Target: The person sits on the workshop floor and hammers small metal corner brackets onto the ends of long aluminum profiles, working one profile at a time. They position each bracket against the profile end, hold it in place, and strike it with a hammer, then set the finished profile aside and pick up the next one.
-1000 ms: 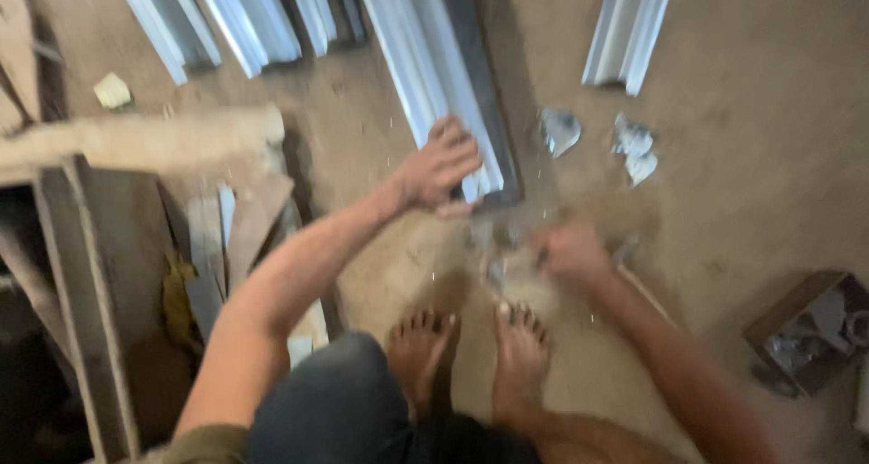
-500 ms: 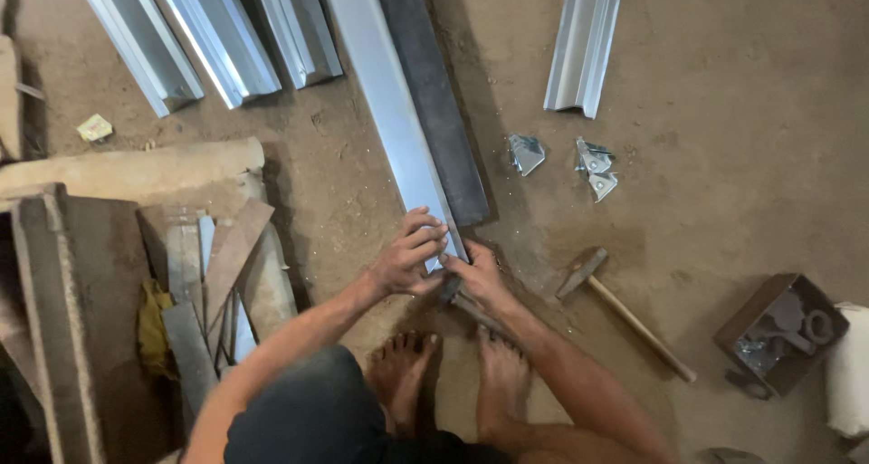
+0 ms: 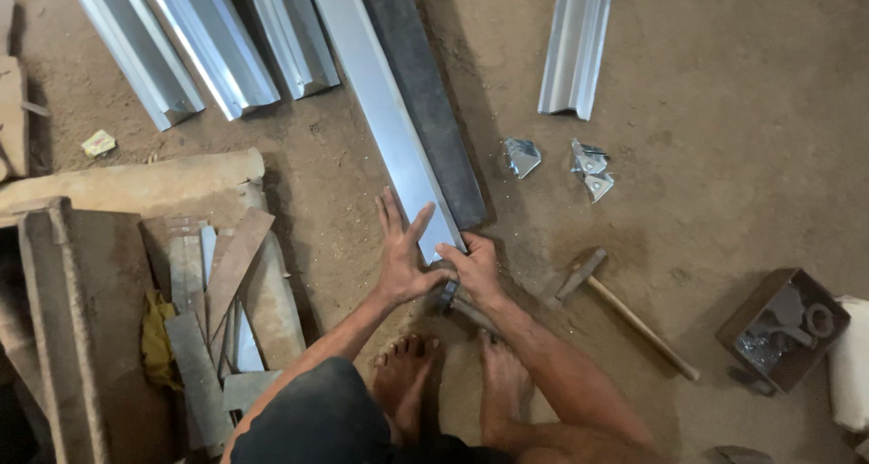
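A long shiny metal sheet strip (image 3: 385, 111) lies on the dirt floor beside a dark metal bar (image 3: 421, 93). My left hand (image 3: 403, 247) rests flat, fingers spread, on the near end of the strip. My right hand (image 3: 472, 267) is closed at the strip's near corner, gripping a small dark tool (image 3: 453, 299) whose kind I cannot tell. My bare feet (image 3: 453, 382) are planted just below both hands.
A wooden-handled hammer (image 3: 625, 310) lies to the right. Small bent metal scraps (image 3: 561, 165) sit beyond it. A short profile (image 3: 575, 43) and several long profiles (image 3: 208, 47) lie at the top. Wood and metal offcuts (image 3: 217, 292) pile at left; a box of parts (image 3: 783, 328) at right.
The view has steadied and closed in. My left hand flattened onto the strip's end, and my right hand came from the floor by my feet to the strip's corner.
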